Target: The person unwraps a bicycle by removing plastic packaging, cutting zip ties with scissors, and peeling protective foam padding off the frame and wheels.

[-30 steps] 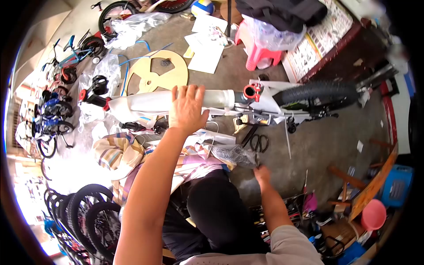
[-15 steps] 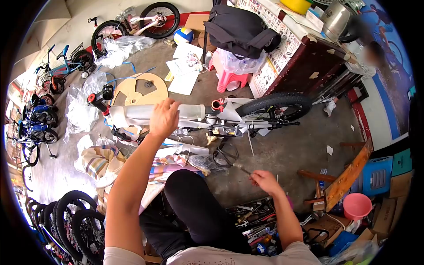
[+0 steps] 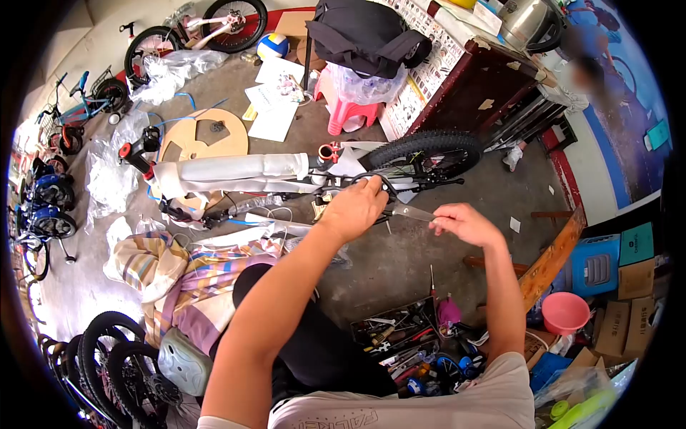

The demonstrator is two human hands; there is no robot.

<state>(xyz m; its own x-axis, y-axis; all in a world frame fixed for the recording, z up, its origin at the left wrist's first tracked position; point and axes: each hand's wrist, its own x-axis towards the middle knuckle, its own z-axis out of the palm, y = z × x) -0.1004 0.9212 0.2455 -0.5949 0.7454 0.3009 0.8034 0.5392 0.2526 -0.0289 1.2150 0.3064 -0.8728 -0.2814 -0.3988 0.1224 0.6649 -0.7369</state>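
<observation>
Black-handled scissors (image 3: 413,213) are between my two hands, over the floor just in front of the bike frame. My left hand (image 3: 356,207) is closed on their handle loops, and my right hand (image 3: 457,223) pinches the blade tips. Beyond them lies a bike frame (image 3: 236,170) wrapped in white padding, with a red clamp (image 3: 329,152) on its seat tube and a black rear tyre (image 3: 429,155) at its right end. A crumpled plaid cloth (image 3: 153,261) lies on the near left.
A tool tray (image 3: 396,329) is near my knees. To the right stand a wooden bench (image 3: 554,261), a pink basin (image 3: 565,313) and boxes. A red stool (image 3: 350,114) holds bags at the back. Loose tyres (image 3: 107,343) are at the lower left.
My left hand has left the padded tube and taken the scissors' handles. My right hand has raised the scissors from near the floor and now holds the blade end. The view has shifted right.
</observation>
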